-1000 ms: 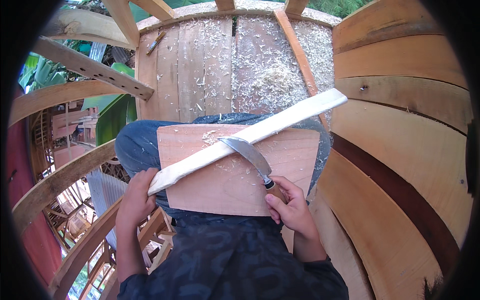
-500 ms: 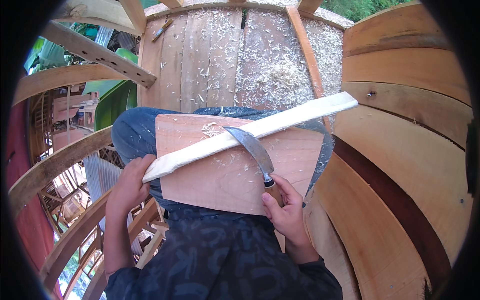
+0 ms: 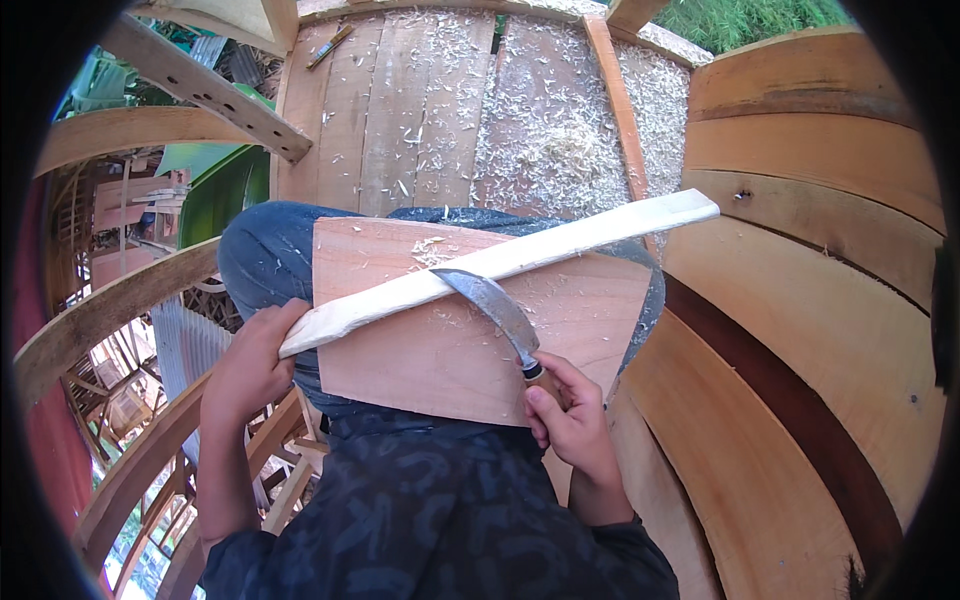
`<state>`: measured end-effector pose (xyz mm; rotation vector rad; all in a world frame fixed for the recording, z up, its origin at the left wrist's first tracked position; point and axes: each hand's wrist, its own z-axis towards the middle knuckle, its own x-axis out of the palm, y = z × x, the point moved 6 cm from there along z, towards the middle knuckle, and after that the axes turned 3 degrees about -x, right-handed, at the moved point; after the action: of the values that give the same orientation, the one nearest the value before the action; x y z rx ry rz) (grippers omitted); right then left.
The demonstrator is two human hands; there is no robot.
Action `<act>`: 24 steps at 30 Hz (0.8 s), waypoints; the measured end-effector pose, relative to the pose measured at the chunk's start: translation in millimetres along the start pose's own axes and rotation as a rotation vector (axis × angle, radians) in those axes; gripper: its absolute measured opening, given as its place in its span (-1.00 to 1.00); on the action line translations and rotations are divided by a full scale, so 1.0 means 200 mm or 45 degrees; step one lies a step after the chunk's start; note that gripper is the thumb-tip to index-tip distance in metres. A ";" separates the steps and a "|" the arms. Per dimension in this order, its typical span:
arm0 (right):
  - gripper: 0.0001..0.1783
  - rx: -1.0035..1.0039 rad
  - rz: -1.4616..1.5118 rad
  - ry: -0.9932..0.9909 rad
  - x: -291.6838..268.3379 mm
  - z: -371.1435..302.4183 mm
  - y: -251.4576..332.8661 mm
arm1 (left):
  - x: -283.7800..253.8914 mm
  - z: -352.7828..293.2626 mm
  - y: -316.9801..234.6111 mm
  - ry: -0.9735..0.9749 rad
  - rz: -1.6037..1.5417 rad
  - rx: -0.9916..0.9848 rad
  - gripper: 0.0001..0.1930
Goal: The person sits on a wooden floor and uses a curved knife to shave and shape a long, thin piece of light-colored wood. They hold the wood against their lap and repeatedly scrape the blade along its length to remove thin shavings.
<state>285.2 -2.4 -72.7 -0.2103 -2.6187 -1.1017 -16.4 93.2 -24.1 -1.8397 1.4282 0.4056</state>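
Observation:
A long pale strip of wood point(image 3: 560, 245) slants across my lap, its near left end gripped by my left hand point(image 3: 262, 350). Beneath it a flat reddish-brown board point(image 3: 450, 370) rests on my thighs, dotted with small shavings. My right hand point(image 3: 568, 408) is closed round the wooden handle of a curved knife point(image 3: 497, 308). The knife's hooked blade points up and left, and its tip lies against the strip's near edge, left of the middle. The left fingertips are partly hidden behind the strip's end.
Wood shavings point(image 3: 570, 150) are heaped on the plank floor ahead, beside a narrow wooden batten point(image 3: 615, 100). A small slim object point(image 3: 331, 46) lies at the far left of the floor. Plank walls point(image 3: 810, 250) rise on the right; slatted rails point(image 3: 120, 295) stand on the left.
The knife blade has shifted a little to the left and nearer me along the strip. My left hand and the strip's held end have moved slightly left.

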 end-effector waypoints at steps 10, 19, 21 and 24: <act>-0.60 -0.122 0.050 -0.111 0.00 0.03 0.00 | -0.01 0.00 0.02 0.064 -0.009 0.008 -0.61; -0.66 -0.188 0.084 -0.212 -0.10 0.03 0.08 | -0.01 -0.02 0.05 0.047 0.027 0.003 -0.60; -0.65 -0.134 -0.007 0.031 0.01 -0.01 0.03 | 0.00 0.00 0.06 0.078 0.004 -0.009 -0.61; -0.65 -0.171 0.126 -0.151 -0.02 0.02 0.00 | 0.00 -0.01 0.07 0.108 0.029 -0.018 -0.60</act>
<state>288.3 0.0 -75.7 -0.4416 -2.6051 -1.2677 -30.3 89.8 -27.5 -1.8728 1.5084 0.3531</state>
